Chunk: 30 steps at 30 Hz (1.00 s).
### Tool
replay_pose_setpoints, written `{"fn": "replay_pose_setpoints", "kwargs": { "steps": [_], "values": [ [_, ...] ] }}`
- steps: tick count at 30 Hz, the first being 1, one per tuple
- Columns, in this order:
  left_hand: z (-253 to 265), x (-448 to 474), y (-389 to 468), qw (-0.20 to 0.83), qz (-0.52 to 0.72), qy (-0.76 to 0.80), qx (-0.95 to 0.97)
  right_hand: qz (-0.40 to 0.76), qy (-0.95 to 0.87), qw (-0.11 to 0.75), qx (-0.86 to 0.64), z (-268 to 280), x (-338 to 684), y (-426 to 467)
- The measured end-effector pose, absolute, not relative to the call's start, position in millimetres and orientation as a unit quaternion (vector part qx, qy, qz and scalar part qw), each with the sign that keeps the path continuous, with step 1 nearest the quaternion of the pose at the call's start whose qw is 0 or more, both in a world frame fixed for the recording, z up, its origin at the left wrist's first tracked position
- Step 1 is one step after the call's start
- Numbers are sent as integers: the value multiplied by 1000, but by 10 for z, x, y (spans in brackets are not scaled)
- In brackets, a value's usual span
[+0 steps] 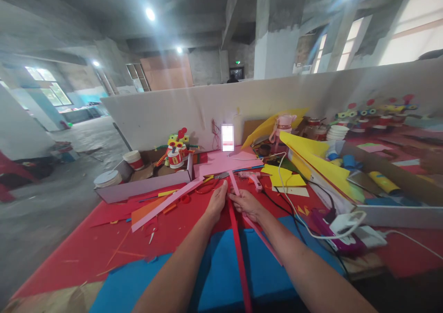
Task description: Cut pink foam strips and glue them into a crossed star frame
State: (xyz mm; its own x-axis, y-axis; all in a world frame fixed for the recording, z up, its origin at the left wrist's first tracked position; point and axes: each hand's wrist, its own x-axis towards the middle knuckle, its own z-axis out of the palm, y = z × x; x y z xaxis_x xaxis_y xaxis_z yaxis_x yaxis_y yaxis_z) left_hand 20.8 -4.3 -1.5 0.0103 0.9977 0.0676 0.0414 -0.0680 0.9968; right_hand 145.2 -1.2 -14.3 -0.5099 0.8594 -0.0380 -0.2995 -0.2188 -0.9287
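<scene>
My right hand (246, 204) is closed on a long pink paper strip (234, 182), which sticks up past the fingers and trails down beside my forearm. Close on its left, my left hand (217, 201) has its fingers curled and thumb raised. A red paper strip (236, 239) runs from between the fingertips of both hands down towards me; its upper end is partly hidden, and my left hand seems to pinch it. Just beyond are scissors (221, 176) and a pink hot glue gun (252, 180). Another pink strip (166, 204) slants across the table on the left.
A blue sheet (221, 267) covers the near red table (93, 239). At the left stands a box (145, 190) with a cup figure (176, 153). Yellow paper (316, 165) leans over a right-hand box. A white cable (294, 207) loops to a power strip (334, 232). A lit phone (227, 137) stands behind.
</scene>
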Motion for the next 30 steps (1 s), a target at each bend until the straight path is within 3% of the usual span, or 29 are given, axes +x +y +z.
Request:
{"fn": "replay_pose_setpoints", "kwargs": {
  "steps": [3,6,11,17,23,30],
  "values": [
    [156,44,-166,388,459,552,578,718,-468,410,-312,-186,1451,15],
    [310,-409,-481,234,375,584,681,715,-463,413,-323,-215,1440,29],
    [146,-1596,-1437,-10,232,674,701,713,-478,394,-329,-204,1437,21],
    [-260,-2141,-2272,-88,198,722,657,716,-474,403,-317,-178,1446,25],
    [-204,-1961,-2320,-177,226,731,619,704,-478,409,-329,-218,1369,70],
    [-109,-1886,-2325,-190,227,740,604,699,-484,412,-326,-221,1360,74]
  ]
}}
